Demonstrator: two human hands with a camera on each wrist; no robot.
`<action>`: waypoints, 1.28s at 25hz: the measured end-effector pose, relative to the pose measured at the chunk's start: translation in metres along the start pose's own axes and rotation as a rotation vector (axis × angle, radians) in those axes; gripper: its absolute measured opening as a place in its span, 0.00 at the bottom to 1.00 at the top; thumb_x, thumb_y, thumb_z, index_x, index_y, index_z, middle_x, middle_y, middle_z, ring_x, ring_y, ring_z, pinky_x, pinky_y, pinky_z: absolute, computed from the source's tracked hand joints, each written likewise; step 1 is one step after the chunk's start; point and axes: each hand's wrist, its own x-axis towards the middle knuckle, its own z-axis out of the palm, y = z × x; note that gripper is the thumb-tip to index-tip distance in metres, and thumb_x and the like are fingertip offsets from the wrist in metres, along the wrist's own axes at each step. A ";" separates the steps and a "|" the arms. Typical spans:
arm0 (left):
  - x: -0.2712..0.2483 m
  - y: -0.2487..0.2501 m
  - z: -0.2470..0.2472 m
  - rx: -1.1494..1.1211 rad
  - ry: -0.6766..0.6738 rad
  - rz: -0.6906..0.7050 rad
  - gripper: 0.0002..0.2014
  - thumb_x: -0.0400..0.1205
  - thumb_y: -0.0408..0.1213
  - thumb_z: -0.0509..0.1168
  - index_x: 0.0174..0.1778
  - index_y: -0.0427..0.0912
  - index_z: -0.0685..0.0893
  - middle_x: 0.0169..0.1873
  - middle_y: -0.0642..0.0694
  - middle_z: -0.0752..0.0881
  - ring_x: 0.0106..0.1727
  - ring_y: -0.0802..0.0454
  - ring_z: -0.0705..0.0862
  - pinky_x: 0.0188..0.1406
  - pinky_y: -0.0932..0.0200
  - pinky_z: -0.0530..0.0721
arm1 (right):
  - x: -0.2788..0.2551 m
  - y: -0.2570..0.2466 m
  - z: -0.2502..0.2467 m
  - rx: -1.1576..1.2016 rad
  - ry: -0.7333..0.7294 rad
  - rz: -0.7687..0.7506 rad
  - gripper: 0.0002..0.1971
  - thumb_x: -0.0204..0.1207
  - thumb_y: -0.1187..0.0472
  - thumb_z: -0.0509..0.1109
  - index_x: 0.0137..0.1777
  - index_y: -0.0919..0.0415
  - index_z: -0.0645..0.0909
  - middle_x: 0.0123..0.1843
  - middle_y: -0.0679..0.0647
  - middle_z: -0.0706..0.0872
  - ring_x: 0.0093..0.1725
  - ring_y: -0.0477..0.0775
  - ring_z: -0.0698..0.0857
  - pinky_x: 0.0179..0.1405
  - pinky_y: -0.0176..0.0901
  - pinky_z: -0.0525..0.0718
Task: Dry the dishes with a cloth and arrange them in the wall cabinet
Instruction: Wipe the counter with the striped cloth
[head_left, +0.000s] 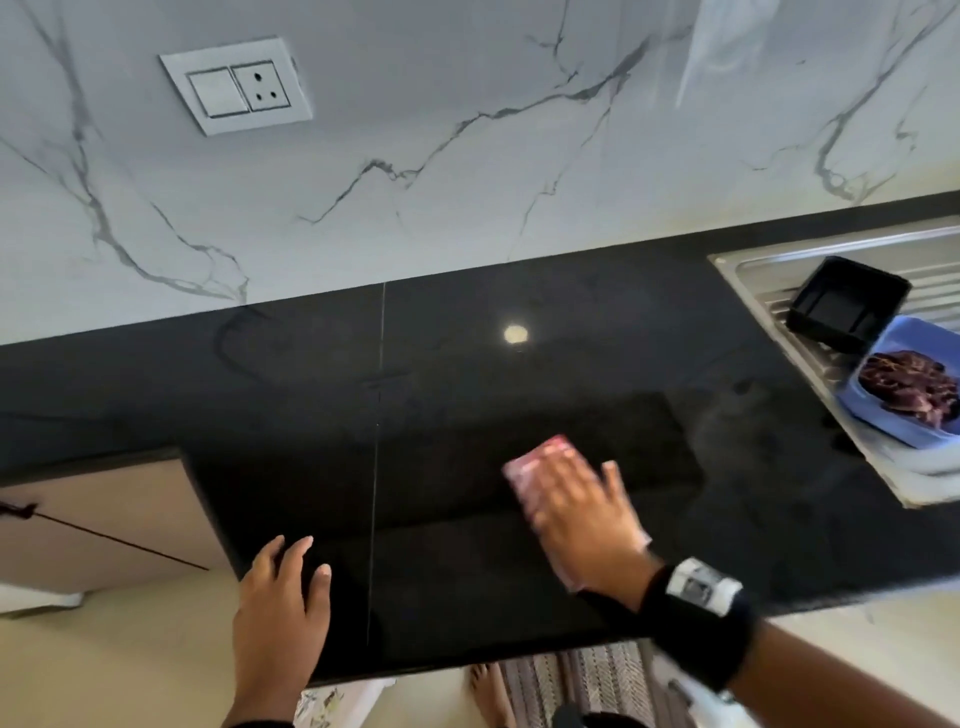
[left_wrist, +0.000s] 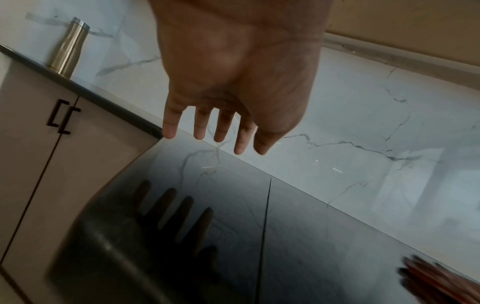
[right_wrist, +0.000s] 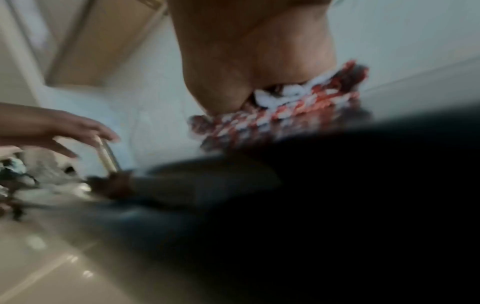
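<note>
A: From the head view we get the right hand (head_left: 582, 506) flat, fingers straight, pressing the folded red-and-white patterned cloth (head_left: 537, 460) onto the glossy black stone table (head_left: 441, 364). The left hand (head_left: 280, 597) is empty, fingers relaxed and spread, at the table's near edge, well apart from the right.

B: The left wrist view adds the steel tumbler-shaped bottle (left_wrist: 68, 46) on the side table by the marble wall, above beige cabinet doors with black handles (left_wrist: 61, 116). The head view misses that. We also see the left hand (left_wrist: 233, 72) above the table with its reflection below, not touching.

A: Only the head view has the steel sink drainboard (head_left: 753, 270) at right, with a black square plastic container (head_left: 847, 304) and a blue plastic tub (head_left: 893, 395) holding something dark purple, partly cut off. There's a white wall socket plate (head_left: 236, 85) too.

B: The right wrist view is badly blurred; we make out the cloth (right_wrist: 285, 111) under the palm (right_wrist: 254, 51) and the other hand (right_wrist: 64, 129), little else. The lower right is dark.

A: Nothing stands between the hands.
</note>
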 end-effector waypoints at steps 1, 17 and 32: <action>0.009 -0.001 0.000 0.018 -0.032 0.000 0.19 0.82 0.37 0.68 0.69 0.38 0.82 0.73 0.35 0.74 0.71 0.32 0.74 0.59 0.34 0.80 | 0.010 0.037 -0.009 0.011 -0.019 0.137 0.31 0.79 0.46 0.50 0.83 0.50 0.64 0.85 0.53 0.62 0.85 0.58 0.59 0.70 0.81 0.65; 0.145 -0.010 -0.028 0.020 -0.262 0.037 0.23 0.85 0.47 0.62 0.77 0.49 0.74 0.81 0.46 0.64 0.80 0.42 0.63 0.66 0.43 0.75 | 0.136 -0.135 -0.003 -0.409 -0.203 -0.642 0.31 0.79 0.37 0.50 0.82 0.43 0.64 0.84 0.51 0.64 0.84 0.58 0.62 0.78 0.72 0.60; 0.172 -0.023 -0.018 0.172 -0.363 0.181 0.29 0.87 0.58 0.51 0.84 0.57 0.55 0.83 0.50 0.55 0.84 0.50 0.56 0.79 0.58 0.63 | 0.275 0.118 -0.077 0.085 -0.247 0.684 0.36 0.85 0.38 0.48 0.87 0.48 0.38 0.87 0.51 0.31 0.84 0.59 0.31 0.81 0.69 0.41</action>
